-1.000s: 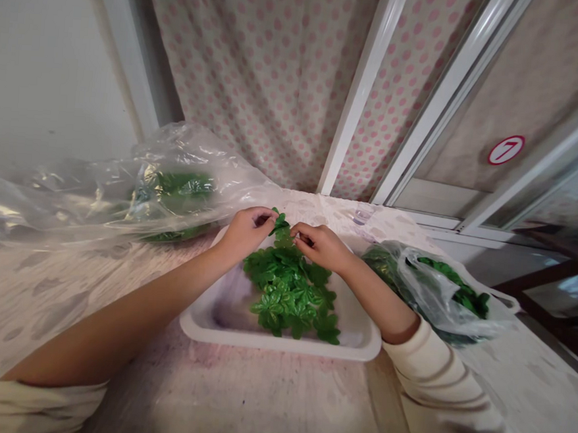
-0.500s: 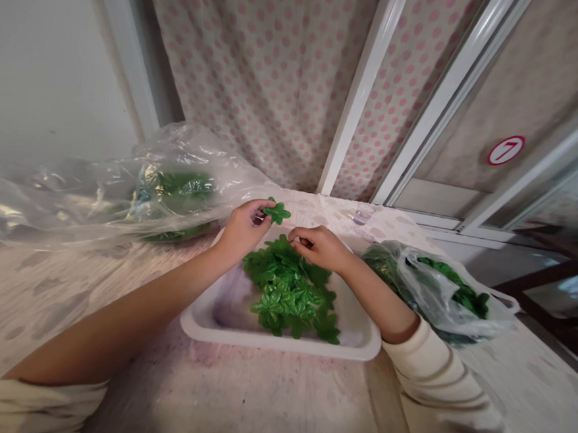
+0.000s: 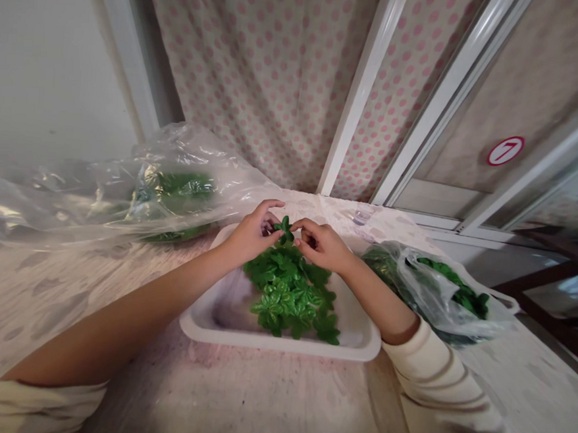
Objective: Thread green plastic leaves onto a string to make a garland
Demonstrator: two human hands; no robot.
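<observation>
A small green artificial leaf piece (image 3: 284, 229) with several lobes is held up between my two hands, above the far part of the tray. My left hand (image 3: 258, 231) grips it from the left with thumb and fingers. From the right, my right hand (image 3: 322, 245) pinches at its edge with thumb and forefinger. Below lies a heap of green artificial leaves (image 3: 288, 292), some glossy and some matte, in a white plastic tray (image 3: 280, 344). My right forearm crosses the tray's right side.
At the left, a large clear plastic bag (image 3: 189, 150) holds green material. On the right lies another clear bag (image 3: 432, 286) with green leaves in it. A small clear object (image 3: 362, 215) sits near the table's back edge. A dotted curtain (image 3: 269, 76) hangs behind.
My left hand has brought the leaf piece right and down to my right hand, and the piece has tilted. My right-hand fingers now meet it. The heap looks the same.
</observation>
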